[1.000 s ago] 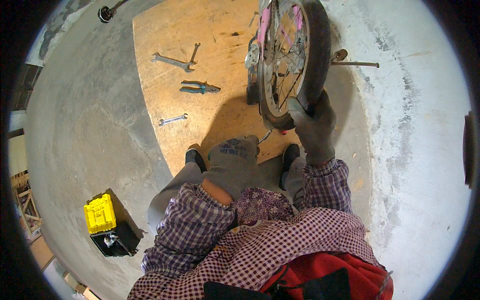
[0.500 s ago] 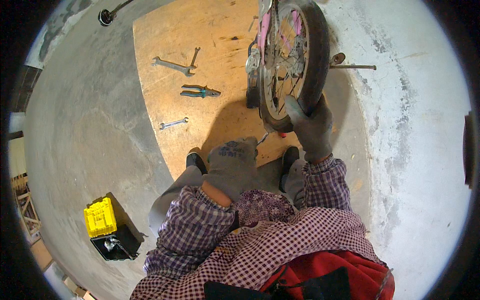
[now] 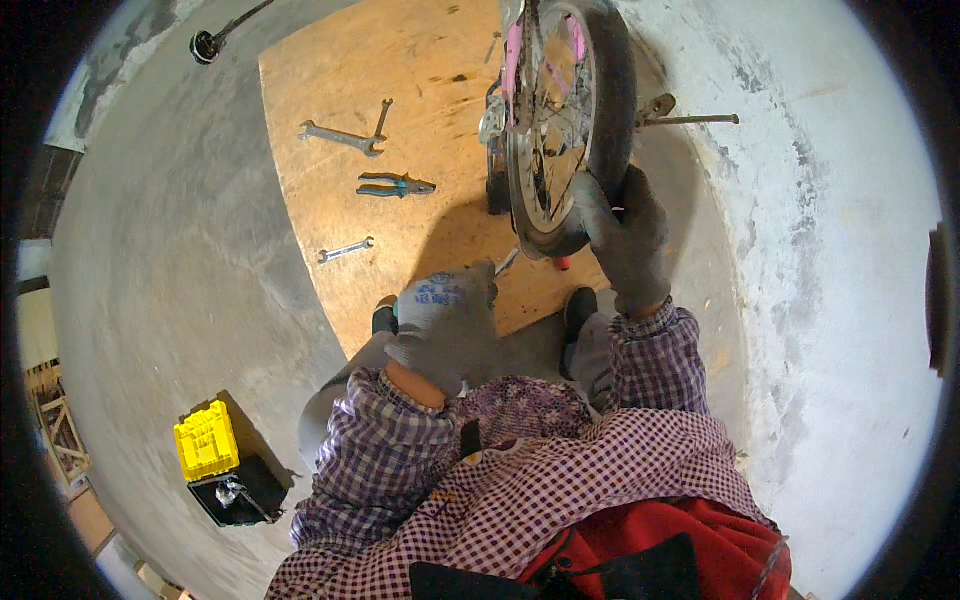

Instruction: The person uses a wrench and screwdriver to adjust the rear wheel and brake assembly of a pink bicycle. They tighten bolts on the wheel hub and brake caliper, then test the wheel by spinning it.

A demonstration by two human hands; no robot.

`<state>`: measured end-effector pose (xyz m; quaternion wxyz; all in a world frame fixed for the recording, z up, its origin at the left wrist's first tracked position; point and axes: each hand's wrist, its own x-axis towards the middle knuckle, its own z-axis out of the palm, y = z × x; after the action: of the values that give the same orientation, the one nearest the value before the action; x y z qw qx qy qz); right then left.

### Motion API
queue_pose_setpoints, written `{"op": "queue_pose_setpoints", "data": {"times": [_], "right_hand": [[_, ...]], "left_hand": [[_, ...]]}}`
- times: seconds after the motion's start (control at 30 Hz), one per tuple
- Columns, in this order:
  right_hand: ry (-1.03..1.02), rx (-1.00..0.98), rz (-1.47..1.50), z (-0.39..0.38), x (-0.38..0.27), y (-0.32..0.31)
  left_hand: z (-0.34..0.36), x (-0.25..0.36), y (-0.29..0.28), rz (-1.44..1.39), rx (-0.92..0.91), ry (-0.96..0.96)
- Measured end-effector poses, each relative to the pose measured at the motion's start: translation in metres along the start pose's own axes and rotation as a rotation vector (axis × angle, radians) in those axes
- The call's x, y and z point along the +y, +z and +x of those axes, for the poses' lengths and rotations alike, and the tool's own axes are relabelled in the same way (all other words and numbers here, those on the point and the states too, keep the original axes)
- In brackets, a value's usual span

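A small bicycle wheel [image 3: 530, 205] with a black tyre [image 3: 610, 90] and wire spokes stands upright at the upper right, joined to a pink frame part [image 3: 514, 60]. My right hand [image 3: 632, 245], in a grey glove, grips the tyre's near right side, thumb toward me and fingers behind. Lower left of the wheel, my gloved left hand [image 3: 440, 315] is closed in a fist. A slim metal tool [image 3: 507, 262] sticks out past its thumb side, pointing toward the tyre's bottom; its other parts are hidden.
Pliers with teal-and-black handles [image 3: 397, 186], a large spanner [image 3: 340, 137], a thinner tool [image 3: 384, 118] and a small spanner [image 3: 346, 250] lie on the wooden board [image 3: 300, 70]. A red piece [image 3: 562, 264] lies below the tyre. A black box with yellow lid [image 3: 207, 440] stands lower left; a white wall rises right.
The wheel has shifted a little left and turned slightly in my right hand's grip. My left hand has moved slightly left and away from me with the metal tool.
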<state>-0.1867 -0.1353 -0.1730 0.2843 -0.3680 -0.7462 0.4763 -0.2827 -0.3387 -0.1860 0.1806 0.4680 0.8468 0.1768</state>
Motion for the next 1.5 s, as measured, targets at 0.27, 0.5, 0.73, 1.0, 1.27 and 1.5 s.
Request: {"op": "queue_pose_setpoints", "data": {"times": [0.27,0.5,0.73,1.0,1.27,1.5], "right_hand": [[0.104,-0.439,-0.678,-0.029,0.054,-0.003],[-0.091,-0.5,-0.708,0.001,0.101,-0.026],[0.104,-0.045,-0.153,0.016,0.083,-0.019],[0.104,0.047,0.102,0.008,0.061,-0.019],[0.054,0.066,0.144,-0.003,0.052,-0.016],[0.035,0.07,0.136,-0.007,0.045,-0.015]], "left_hand": [[-0.003,-0.023,-0.014,-0.02,0.072,0.049],[0.014,-0.033,-0.004,-0.023,0.035,0.032],[0.019,-0.034,0.001,-0.043,0.058,0.049],[0.014,-0.017,-0.022,-0.237,0.166,-0.103],[0.007,-0.024,-0.039,-1.188,0.484,-0.149],[-0.001,-0.016,-0.053,-1.39,0.429,-0.329]]}}
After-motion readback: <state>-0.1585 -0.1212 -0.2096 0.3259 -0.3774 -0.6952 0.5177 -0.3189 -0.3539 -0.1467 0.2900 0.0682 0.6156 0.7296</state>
